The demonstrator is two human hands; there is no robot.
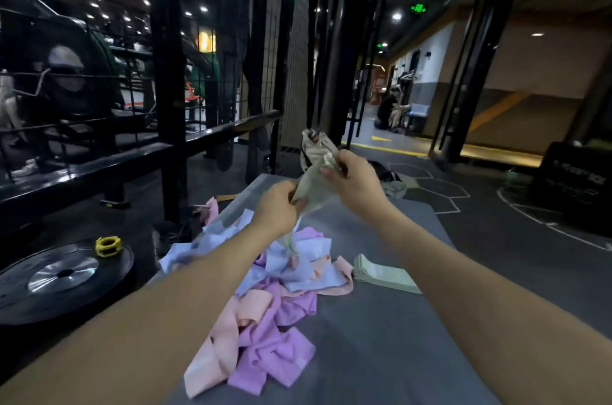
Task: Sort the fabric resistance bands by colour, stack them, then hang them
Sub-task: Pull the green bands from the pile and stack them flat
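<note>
While both arms reach forward over it, a grey mat [381, 321] fills the lower middle of the view, lying on a dark gym floor. To its left a black weight plate [56, 275] rests flat on the floor, with a small yellow collar [108, 246] lying on the plate's far edge. On the mat sits a loose pile of fabric bands [265, 292], pink, lilac and pale blue tangled together, running from near the mat's front edge up towards its middle. Just right of the pile, apart from it, a small neat stack of green bands [381, 273] lies flat on the mat. Above the pile, a pale green band [311, 186] is held in the air between the two hands, blurred, with one end trailing down to the heap. The left hand [276, 205] grips its lower part, fingers curled round the cloth. The right hand [351, 177] pinches its upper end, thumb against fingers, held a little higher and farther away than the left. Beyond the mat's far end a beige bag [314, 146] stands on the floor.
</note>
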